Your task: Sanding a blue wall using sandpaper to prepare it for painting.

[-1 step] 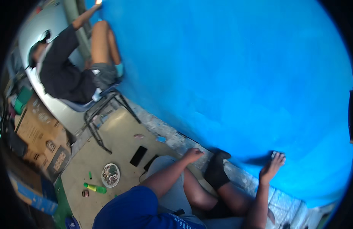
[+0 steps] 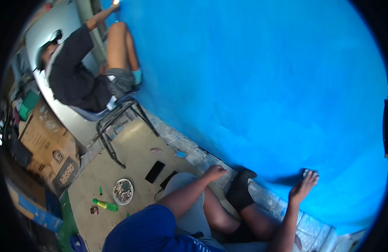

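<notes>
Place: cluttered, lived-in room or storeroom; cannot tell which
Wall: broad blue wall [image 2: 265,84], patchy in tone
Floor: tan floor [image 2: 137,136], edged by a rough grey strip [image 2: 177,136] along the wall's foot
Storage: brown cardboard box [image 2: 45,136] and a blue-and-brown box [image 2: 42,213] at the left
Seat: chair [image 2: 89,114] with dark metal legs
Household signs: green bottle [image 2: 106,205] and white plate [image 2: 124,203] of small pieces set on the floor, near a black phone [image 2: 155,171]

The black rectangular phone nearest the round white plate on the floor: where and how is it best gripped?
Probably across its two long edges, around mid-length, coming from above: the black rectangular phone looks slim and lies flat, and both long edges appear unobstructed, so a pinch there should avoid prying underneath.
</notes>
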`<action>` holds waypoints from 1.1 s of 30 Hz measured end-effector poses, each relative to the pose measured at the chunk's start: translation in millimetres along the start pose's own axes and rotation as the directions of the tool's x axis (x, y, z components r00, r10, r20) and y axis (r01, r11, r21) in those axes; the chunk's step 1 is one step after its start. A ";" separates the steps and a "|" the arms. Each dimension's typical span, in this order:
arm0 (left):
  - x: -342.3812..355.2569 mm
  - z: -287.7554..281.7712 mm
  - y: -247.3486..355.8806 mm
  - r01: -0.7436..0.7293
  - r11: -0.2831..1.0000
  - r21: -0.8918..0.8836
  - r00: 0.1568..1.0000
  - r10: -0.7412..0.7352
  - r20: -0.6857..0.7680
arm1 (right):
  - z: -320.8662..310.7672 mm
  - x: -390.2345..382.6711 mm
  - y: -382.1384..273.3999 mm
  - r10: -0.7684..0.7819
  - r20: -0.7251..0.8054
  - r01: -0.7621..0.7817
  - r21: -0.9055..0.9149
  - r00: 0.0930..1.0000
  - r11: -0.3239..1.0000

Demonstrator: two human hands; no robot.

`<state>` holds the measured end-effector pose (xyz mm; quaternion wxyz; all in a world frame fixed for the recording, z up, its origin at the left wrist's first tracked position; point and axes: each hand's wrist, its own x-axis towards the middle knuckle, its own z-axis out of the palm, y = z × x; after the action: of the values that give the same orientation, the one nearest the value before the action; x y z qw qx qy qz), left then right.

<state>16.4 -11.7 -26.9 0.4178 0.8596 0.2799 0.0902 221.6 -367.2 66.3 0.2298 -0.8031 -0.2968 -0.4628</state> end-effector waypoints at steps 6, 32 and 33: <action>-9.6 -7.6 2.9 0.059 0.997 0.047 0.996 -0.062 0.065 | -31.9 66.8 -13.2 0.142 -0.196 -0.118 0.130 0.970 0.984; -24.4 4.6 2.6 -0.052 0.991 0.123 0.995 0.040 0.094 | -16.8 24.0 -31.0 0.028 0.092 -0.023 -0.052 0.995 0.998; -25.9 4.7 2.3 -0.041 0.992 0.118 0.995 0.029 0.099 | -16.8 24.2 -32.3 0.033 0.083 -0.031 -0.019 0.996 0.999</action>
<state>-2.2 -30.4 -26.1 0.3770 0.8912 0.2491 0.0388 198.7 -348.4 98.5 0.2176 -0.8283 -0.2893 -0.4277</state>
